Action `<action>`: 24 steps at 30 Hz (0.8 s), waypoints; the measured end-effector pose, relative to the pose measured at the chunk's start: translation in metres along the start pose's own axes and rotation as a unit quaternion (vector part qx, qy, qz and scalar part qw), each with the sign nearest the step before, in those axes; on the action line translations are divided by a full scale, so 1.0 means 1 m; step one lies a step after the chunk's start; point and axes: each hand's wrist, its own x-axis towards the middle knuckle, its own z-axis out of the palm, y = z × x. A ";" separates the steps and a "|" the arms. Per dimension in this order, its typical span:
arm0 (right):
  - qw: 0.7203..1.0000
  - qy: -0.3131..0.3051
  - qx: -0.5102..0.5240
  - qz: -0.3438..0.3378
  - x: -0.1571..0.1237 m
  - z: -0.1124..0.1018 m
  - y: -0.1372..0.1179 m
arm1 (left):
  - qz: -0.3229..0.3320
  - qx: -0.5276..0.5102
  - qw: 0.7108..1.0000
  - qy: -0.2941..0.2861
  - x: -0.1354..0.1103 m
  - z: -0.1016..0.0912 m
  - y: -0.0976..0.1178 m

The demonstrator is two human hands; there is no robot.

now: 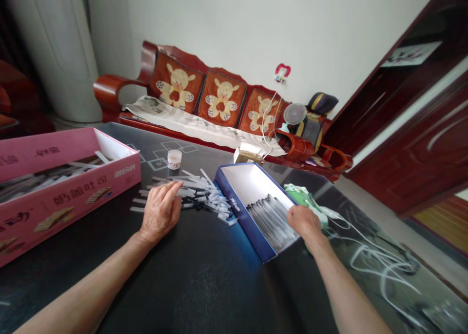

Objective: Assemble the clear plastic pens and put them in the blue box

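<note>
My left hand [160, 209] rests palm down on the dark table [204, 275], its fingers reaching into a loose pile of clear pen parts [199, 193]. My right hand [304, 222] is over the near right corner of a blue box [241, 212] with a white inside. Its fingers are curled down onto a row of assembled pens [268, 216] lying in the box. What the fingers grip is hidden under the hand.
A long pink carton [69, 190] with more pen parts stands at the left. A small white jar [174, 159] sits behind the pile. Green-and-white packaging [305, 197] lies right of the blue box. A red wooden sofa [219, 105] stands beyond the table.
</note>
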 end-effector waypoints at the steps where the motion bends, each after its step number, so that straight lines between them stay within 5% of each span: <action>1: 1.000 -0.003 -0.001 0.004 0.000 0.003 0.002 | -0.004 0.002 1.000 0.005 0.000 0.000 0.000; 4: 1.000 0.001 -0.012 0.019 0.000 0.004 0.004 | -0.025 0.003 1.000 0.010 0.001 -0.001 0.000; 7: 0.997 0.077 0.006 0.000 -0.004 -0.005 -0.007 | -0.093 0.004 0.995 0.020 0.001 -0.001 -0.002; 12: 0.927 0.222 0.213 -0.213 -0.032 -0.020 -0.101 | -0.220 0.013 0.973 0.064 0.001 0.001 -0.015; 15: 0.880 0.189 0.296 -0.319 -0.060 -0.017 -0.179 | -0.270 -0.015 0.957 0.104 0.000 0.002 -0.025; 18: 0.864 0.141 0.311 -0.371 -0.082 -0.008 -0.238 | -0.310 -0.042 0.941 0.131 0.000 0.004 -0.030; 24: 0.878 0.130 0.251 -0.386 -0.096 0.007 -0.273 | -0.298 -0.041 0.945 0.129 0.002 0.005 -0.028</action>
